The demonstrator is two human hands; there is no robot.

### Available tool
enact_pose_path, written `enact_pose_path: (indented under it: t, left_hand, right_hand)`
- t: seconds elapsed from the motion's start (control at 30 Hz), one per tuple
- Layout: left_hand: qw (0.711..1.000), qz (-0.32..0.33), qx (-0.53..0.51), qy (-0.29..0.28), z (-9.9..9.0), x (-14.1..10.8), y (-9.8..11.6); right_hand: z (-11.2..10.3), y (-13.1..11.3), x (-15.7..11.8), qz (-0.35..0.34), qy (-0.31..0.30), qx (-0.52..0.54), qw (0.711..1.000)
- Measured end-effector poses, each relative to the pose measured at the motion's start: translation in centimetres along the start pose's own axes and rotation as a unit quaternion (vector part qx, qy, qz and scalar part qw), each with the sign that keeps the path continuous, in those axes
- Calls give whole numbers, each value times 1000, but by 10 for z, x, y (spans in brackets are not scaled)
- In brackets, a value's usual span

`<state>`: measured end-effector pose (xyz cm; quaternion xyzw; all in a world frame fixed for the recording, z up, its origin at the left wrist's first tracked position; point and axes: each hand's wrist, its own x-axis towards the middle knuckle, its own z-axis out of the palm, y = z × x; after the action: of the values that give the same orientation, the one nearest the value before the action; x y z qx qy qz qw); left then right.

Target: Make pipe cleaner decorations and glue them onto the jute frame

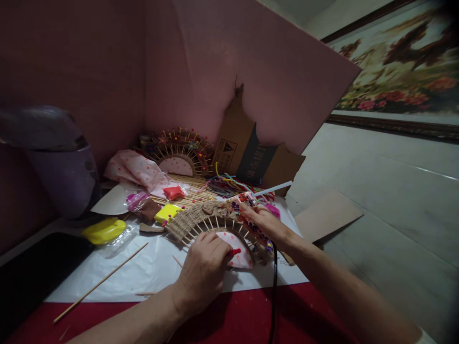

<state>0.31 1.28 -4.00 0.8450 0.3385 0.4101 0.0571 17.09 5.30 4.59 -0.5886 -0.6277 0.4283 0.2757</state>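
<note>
- Pinching a small red piece (235, 252) between the thumb and forefinger of my left hand (204, 263), I have it right over the dotted half-round panel (245, 257); whether it touches the fabric I can't tell.
- My right hand (260, 220) has its fingers wrapped round a floral-patterned glue gun (236, 203), a pale glue stick (272, 188) poking from it and a black cord (275, 286) hanging down below my wrist.
- The fan-shaped woven piece (190, 222) lies in front of me on the white sheet (143, 272) over the table (236, 315), its arched band joined to the panel by thin spokes, the glue gun above its right side.
- Just beyond its left end sits a yellow packet (168, 213); another yellow pack (103, 231) lies farther left, with a long wooden stick (102, 282) slanting nearer me.
- Behind, a second fan (175, 165) with flowers on its arch leans upright, beside torn cardboard (231, 138) and a heap of colored pipe cleaners (227, 184).
</note>
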Motion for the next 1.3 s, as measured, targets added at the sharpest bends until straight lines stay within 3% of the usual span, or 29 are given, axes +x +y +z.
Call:
enact_pose_path:
  t: [0.13, 0.27, 0.47, 0.7, 0.83, 0.97, 1.13, 1.3]
  left_hand:
    - [1000, 0, 4, 2, -2, 0, 2]
    - [1000, -2, 8, 2, -3, 1, 4]
    - [1000, -2, -3, 11, 0, 1, 1]
    - [1000, 0, 2, 15, -3, 2, 1]
    - [1000, -1, -2, 25, -3, 2, -2]
    - [999, 6, -5, 41, -2, 2, -4]
    - [999, 2, -1, 51, -3, 3, -6]
    - [998, 1, 19, 63, -4, 4, -9]
  right_hand:
    - [1, -2, -8, -33, 28, 98, 994]
    - [4, -3, -14, -119, 90, 181, 972]
    - [-1, -11, -16, -202, 157, 188, 948]
    - [-18, -53, -18, -331, 272, 192, 883]
    - [-35, -53, -31, -371, 308, 213, 850]
    - [-61, -17, -52, -315, 341, 156, 872]
    - [-89, 50, -85, -128, 336, -79, 930]
    - [-90, 123, -103, 8, 259, -321, 911]
